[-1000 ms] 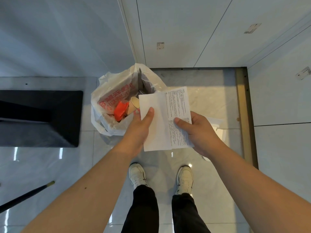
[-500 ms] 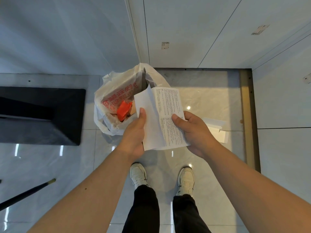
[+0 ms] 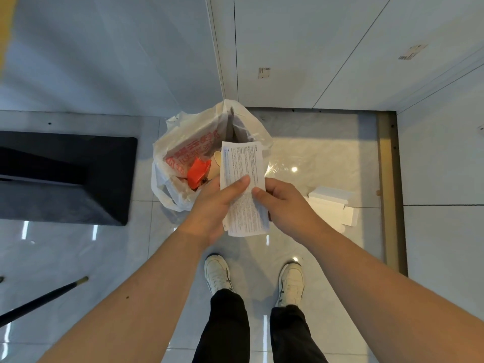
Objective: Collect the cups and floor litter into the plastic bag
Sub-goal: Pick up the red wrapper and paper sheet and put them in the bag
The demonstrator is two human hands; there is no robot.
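Observation:
A white plastic bag (image 3: 180, 137) with red print stands open on the floor by the wall corner. Inside it I see a paper cup (image 3: 216, 163) and a red wrapper (image 3: 198, 171). A printed paper sheet (image 3: 245, 184), folded in half lengthwise, is held upright just in front of the bag's right side. My left hand (image 3: 213, 208) pinches its left edge with the thumb on top, and my right hand (image 3: 281, 205) grips its right edge. A flattened white carton (image 3: 332, 205) lies on the floor to the right of my right hand.
A black wedge-shaped object (image 3: 65, 176) sits on the floor to the left of the bag. A dark stick (image 3: 42, 299) lies at the lower left. Walls close in behind and to the right, with a metal floor strip (image 3: 390, 184) along the right. My feet (image 3: 217, 273) stand below the hands.
The open sheet has been folded shut along its middle crease, my hands coming together. The carton on the floor has come into fuller view.

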